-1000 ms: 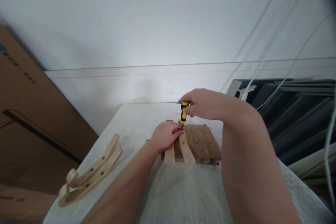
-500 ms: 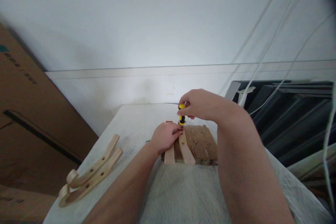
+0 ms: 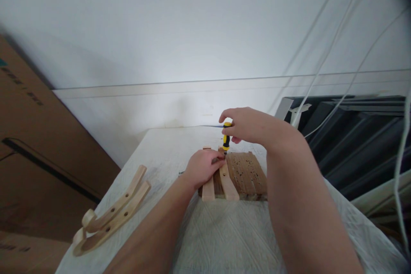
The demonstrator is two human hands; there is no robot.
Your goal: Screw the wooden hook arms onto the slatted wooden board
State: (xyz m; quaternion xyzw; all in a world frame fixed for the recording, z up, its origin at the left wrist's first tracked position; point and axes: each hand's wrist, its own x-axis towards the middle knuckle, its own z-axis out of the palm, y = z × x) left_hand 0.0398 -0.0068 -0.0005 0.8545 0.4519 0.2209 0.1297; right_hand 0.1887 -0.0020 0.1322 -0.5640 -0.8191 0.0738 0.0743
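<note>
A small screwdriver with a yellow and black handle (image 3: 226, 137) stands nearly upright in my right hand (image 3: 245, 125); the thumb and lower fingers hold the handle while the forefinger is lifted off. Its tip points down at a pale wooden piece with holes (image 3: 228, 186), which lies across a brown board (image 3: 247, 175) full of small holes. My left hand (image 3: 203, 167) rests over this piece and a second wooden strip (image 3: 208, 190) to its left. Its thumb and fingertips are pinched together close to the screwdriver tip; what they hold is hidden.
Two curved wooden hooks with holes (image 3: 120, 212) lie at the table's left. A pale cloth (image 3: 221, 235) covers the table. A large cardboard box (image 3: 41, 145) stands at left, dark metal panels (image 3: 359, 137) at right, with white cables (image 3: 330, 51) hanging in front. A white wall closes the back.
The screwdriver has shifted slightly right and stands a little more upright. My right forefinger has lifted away from the handle. My left hand stays nearly in place.
</note>
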